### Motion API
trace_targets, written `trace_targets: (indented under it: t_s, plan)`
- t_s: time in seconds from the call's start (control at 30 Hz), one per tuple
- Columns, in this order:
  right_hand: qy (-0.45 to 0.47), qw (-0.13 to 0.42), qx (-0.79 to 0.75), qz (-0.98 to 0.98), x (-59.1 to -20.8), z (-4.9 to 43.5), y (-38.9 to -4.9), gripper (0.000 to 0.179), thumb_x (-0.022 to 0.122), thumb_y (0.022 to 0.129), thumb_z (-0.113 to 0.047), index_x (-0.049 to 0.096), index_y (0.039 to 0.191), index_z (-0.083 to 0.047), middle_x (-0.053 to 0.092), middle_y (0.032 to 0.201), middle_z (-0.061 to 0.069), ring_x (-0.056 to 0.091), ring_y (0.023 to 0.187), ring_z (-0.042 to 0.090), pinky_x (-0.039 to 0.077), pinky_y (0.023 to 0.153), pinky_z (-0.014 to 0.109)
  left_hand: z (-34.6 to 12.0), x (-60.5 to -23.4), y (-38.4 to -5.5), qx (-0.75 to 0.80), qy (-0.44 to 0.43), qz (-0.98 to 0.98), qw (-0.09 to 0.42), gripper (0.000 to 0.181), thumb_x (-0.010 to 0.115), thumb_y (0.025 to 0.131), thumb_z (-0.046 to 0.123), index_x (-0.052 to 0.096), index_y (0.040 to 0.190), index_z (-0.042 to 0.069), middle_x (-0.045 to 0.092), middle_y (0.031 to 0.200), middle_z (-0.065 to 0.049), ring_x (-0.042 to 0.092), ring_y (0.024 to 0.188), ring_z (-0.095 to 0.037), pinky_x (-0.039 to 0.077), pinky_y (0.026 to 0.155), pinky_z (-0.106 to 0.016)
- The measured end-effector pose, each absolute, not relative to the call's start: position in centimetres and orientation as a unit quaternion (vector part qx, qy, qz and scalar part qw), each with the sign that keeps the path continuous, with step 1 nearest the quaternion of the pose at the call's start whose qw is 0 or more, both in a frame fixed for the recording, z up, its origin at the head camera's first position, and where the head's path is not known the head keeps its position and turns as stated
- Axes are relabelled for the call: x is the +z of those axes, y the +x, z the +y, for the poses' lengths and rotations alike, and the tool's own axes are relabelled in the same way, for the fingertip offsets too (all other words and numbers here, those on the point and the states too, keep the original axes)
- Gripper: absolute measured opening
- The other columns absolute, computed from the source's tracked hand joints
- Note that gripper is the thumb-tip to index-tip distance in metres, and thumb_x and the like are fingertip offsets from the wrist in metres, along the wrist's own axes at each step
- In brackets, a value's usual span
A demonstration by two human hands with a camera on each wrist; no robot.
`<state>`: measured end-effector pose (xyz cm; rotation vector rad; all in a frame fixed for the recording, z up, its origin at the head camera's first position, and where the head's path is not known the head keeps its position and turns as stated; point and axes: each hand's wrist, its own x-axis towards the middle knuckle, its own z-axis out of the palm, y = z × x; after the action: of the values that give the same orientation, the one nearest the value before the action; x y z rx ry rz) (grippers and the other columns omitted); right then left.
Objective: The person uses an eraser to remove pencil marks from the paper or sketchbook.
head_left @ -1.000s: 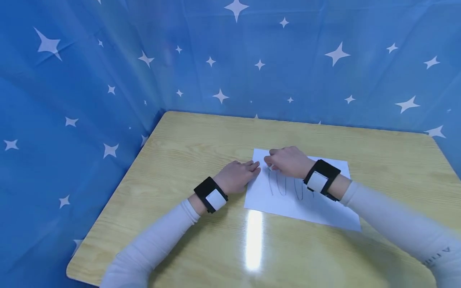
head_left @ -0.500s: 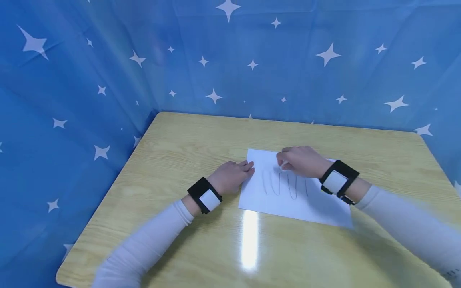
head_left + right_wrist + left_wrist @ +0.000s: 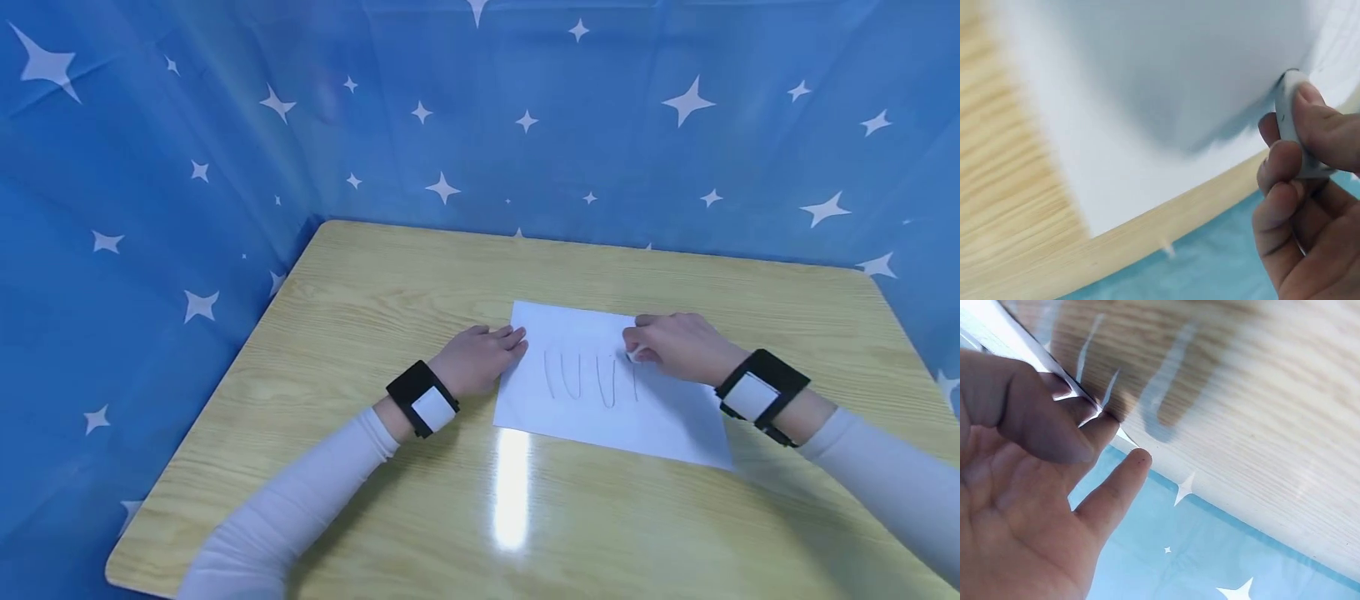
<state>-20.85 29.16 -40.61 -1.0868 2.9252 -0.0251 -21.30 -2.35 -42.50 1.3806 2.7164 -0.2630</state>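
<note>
A white sheet of paper [image 3: 600, 433] lies on the table, marked with several thin grey curved pencil lines [image 3: 606, 385]. My left hand [image 3: 474, 360] rests at the sheet's left edge with its fingers spread over it; in the left wrist view, the fingertips [image 3: 1141, 459] touch near the paper's edge. My right hand [image 3: 682, 346] pinches a small white eraser [image 3: 1288, 115] between thumb and fingers. The eraser's worn end, smudged dark, is down at the paper, by the top of the rightmost visible line. Part of the sheet's upper right is hidden under the right hand.
The light wood table [image 3: 390, 292] extends around the sheet, with a bright light reflection in front of it. A blue curtain with white stars [image 3: 480, 108] hangs behind and to the left. Both wrists wear black bands [image 3: 423, 398].
My right hand has moved to the right along the tops of the pencil lines, still pinching the eraser. The left hand stays on the paper's left edge. The head view has shifted slightly.
</note>
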Motion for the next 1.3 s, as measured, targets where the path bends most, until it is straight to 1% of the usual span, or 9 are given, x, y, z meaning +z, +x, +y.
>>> trace_targets:
  t_s: [0.13,0.37,0.47,0.57,0.73,0.87,1.07,1.2,1.3]
  plan:
    - [-0.344,0.014,-0.019,0.939,-40.4,28.8,-21.4,0.014,0.076,0.078,-0.008,0.066,0.082,-0.017,0.061,0.074,-0.003,0.047,0.058,0.007,0.048,0.051,0.030,-2.8,-42.0,-21.4,-0.104,0.444,0.888,0.046,0.051,0.053,0.095,0.009,0.043,0.144,0.008,0.039,0.151,-0.010,0.034,0.136,-0.022,0.039,0.110,-0.044]
    - [-0.376,0.009,-0.056,0.925,-40.9,19.6,-22.9,0.011,0.072,0.084,-0.015,0.069,0.096,-0.015,0.067,0.085,0.000,0.054,0.062,0.010,0.054,0.058,0.032,-2.3,-42.7,-21.0,-0.106,0.449,0.886,0.047,0.054,0.057,0.093,0.014,0.042,0.145,0.009,0.038,0.152,-0.008,0.034,0.136,-0.022,0.041,0.108,-0.043]
    - [-0.394,-0.010,-0.020,0.919,-41.0,17.9,-23.0,0.014,0.073,0.083,-0.015,0.069,0.097,-0.015,0.066,0.084,0.001,0.057,0.063,0.012,0.055,0.057,0.031,-2.2,-42.6,-21.1,-0.102,0.451,0.886,0.032,0.055,0.059,0.091,0.014,0.044,0.144,0.009,0.039,0.151,-0.008,0.036,0.135,-0.023,0.042,0.108,-0.044]
    - [-0.384,-0.005,0.023,0.923,-41.0,19.7,-22.5,0.015,0.075,0.081,-0.016,0.070,0.095,-0.015,0.064,0.080,0.002,0.054,0.059,0.012,0.053,0.052,0.029,-2.3,-42.7,-21.2,-0.095,0.452,0.887,0.028,0.052,0.056,0.092,0.010,0.045,0.143,0.008,0.040,0.151,-0.008,0.036,0.134,-0.022,0.040,0.109,-0.045]
    - [-0.361,0.002,0.048,0.931,-40.4,26.2,-21.1,0.014,0.077,0.078,-0.015,0.068,0.088,-0.015,0.060,0.074,0.001,0.044,0.052,0.011,0.042,0.044,0.026,-2.9,-42.3,-21.4,-0.091,0.453,0.886,0.029,0.049,0.050,0.095,0.006,0.045,0.143,0.007,0.041,0.150,-0.010,0.036,0.135,-0.023,0.038,0.110,-0.046]
    - [-0.341,-0.004,0.029,0.939,-40.6,29.5,-19.9,0.015,0.077,0.077,-0.009,0.067,0.084,-0.016,0.060,0.073,-0.001,0.047,0.054,0.008,0.044,0.046,0.027,-2.8,-42.1,-21.2,-0.089,0.449,0.888,0.035,0.050,0.050,0.094,0.006,0.044,0.144,0.006,0.040,0.150,-0.011,0.036,0.135,-0.023,0.037,0.111,-0.046]
    - [-0.334,-0.001,-0.013,0.942,-41.6,30.5,-19.2,0.016,0.077,0.077,-0.006,0.069,0.086,-0.016,0.064,0.077,0.000,0.052,0.060,0.008,0.051,0.053,0.030,-2.3,-43.0,-20.6,-0.059,0.438,0.894,0.071,0.054,0.049,0.093,0.009,0.039,0.146,0.004,0.035,0.154,-0.013,0.029,0.138,-0.024,0.031,0.115,-0.046]
    - [-0.332,0.000,-0.029,0.943,-41.8,30.5,-19.0,0.015,0.076,0.078,-0.005,0.068,0.085,-0.015,0.063,0.077,0.001,0.050,0.060,0.008,0.050,0.053,0.030,-2.4,-43.2,-19.9,-0.058,0.428,0.901,0.042,0.052,0.048,0.096,0.011,0.038,0.146,0.002,0.032,0.155,-0.015,0.025,0.140,-0.026,0.031,0.115,-0.043]
    - [-0.337,-0.005,-0.030,0.941,-41.5,30.5,-19.2,0.015,0.075,0.077,-0.004,0.067,0.085,-0.014,0.064,0.077,0.001,0.052,0.061,0.009,0.051,0.053,0.031,-2.5,-42.9,-19.1,-0.049,0.433,0.900,0.025,0.052,0.051,0.095,0.012,0.040,0.145,0.001,0.035,0.153,-0.016,0.028,0.138,-0.027,0.033,0.113,-0.043]
